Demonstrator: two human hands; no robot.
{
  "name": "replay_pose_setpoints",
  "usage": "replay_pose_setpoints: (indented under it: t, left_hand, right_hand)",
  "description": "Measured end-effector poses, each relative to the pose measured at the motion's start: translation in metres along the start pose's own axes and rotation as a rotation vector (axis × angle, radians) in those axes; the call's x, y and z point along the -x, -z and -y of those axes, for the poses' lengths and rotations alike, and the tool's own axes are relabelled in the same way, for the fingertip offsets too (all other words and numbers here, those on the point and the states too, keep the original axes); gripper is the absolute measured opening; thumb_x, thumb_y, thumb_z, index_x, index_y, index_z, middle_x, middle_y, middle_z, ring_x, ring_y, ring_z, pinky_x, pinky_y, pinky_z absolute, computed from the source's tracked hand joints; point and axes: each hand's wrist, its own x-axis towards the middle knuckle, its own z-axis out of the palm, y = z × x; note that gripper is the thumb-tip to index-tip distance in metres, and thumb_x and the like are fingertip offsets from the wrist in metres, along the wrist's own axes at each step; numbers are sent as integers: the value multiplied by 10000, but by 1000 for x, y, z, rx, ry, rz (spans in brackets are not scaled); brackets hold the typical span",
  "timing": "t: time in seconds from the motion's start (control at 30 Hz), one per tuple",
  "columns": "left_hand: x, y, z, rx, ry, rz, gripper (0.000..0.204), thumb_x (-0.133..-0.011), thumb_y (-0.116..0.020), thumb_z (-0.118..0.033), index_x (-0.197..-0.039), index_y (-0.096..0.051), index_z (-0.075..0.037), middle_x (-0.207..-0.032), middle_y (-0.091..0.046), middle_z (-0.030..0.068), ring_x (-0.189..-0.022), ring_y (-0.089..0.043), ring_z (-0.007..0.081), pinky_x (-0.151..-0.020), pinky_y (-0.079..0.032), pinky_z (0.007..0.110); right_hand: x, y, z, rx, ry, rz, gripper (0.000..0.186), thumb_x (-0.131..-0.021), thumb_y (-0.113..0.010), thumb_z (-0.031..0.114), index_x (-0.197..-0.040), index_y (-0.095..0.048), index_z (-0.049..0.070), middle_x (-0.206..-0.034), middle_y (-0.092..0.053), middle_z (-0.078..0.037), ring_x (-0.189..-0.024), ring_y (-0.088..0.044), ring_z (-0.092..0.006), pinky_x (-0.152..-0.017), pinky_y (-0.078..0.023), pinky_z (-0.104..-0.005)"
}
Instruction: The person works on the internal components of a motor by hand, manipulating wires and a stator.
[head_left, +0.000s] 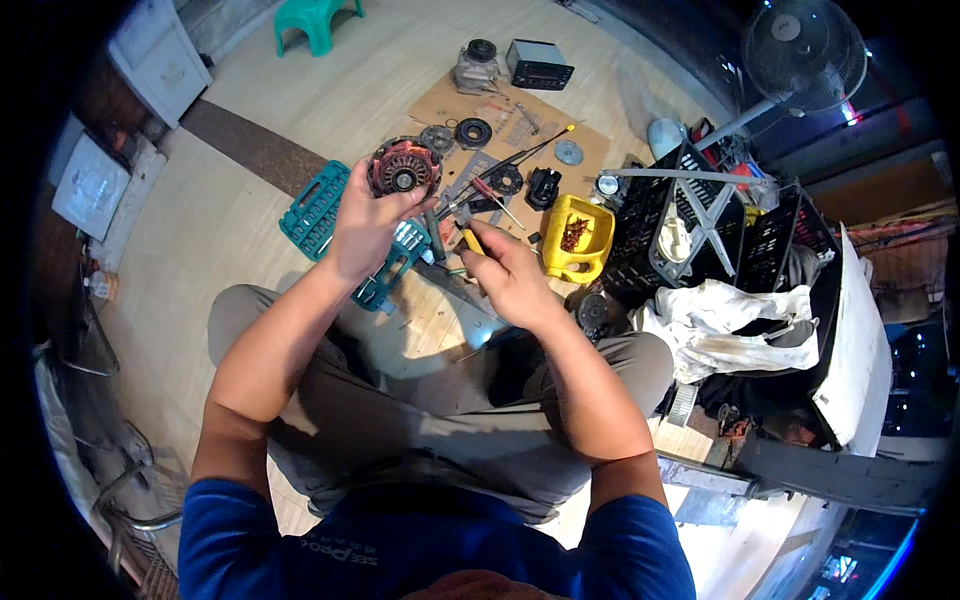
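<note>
My left hand (362, 222) is closed round a round motor part with copper windings (405, 168), held up over the floor with its slotted face showing. My right hand (512, 275) grips a tool with a yellow handle, which looks like pliers (470, 238); its metal end points toward the motor part and stays apart from it. Below the two hands lies a green socket-set case (318, 205), open, in two halves. A screwdriver with a red handle (490, 196) rests on the cardboard (590, 128) beyond my right hand.
A cut yellow jug (590, 243) holding small brown pieces stands right of my right hand. Black crates (650, 225), a white cloth (735, 325) and a fan (800, 50) are on the right. A car radio (540, 65) and a green stool (312, 22) are farther off.
</note>
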Motion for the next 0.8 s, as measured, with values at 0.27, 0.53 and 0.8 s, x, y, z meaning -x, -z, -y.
replay_pose_setpoints:
  t: [0.27, 0.53, 0.8]
  left_hand:
    - [4, 12, 12, -262, -37, -1, 521, -761, -663, 69, -1202, -388, 33, -1133, -591, 130, -1015, -608, 184, -890, -497, 297]
    - [8, 7, 13, -315, -67, 6, 537, -750, -634, 148, -1207, -394, 2, -1121, -599, 117, -1049, -596, 195, -933, -478, 311]
    - [9, 8, 13, -351, -55, 12, 584, -737, -663, 131, -1232, -375, 17, -1139, -578, 119, -1051, -590, 183, -917, -488, 295]
  right_hand:
    - [9, 8, 21, 578, 248, -146, 469, -815, -660, 237, -1167, -539, -48, -1022, -577, -226, -942, -588, -390, -805, -484, -411]
    - [11, 4, 21, 619, 278, -186, 466, -786, -675, 229, -1151, -548, -30, -947, -573, -209, -883, -593, -376, -780, -490, -425]
    - [13, 1, 26, 605, 245, -175, 462, -783, -672, 215, -1152, -548, -34, -938, -572, -211, -874, -595, -378, -785, -492, -422]
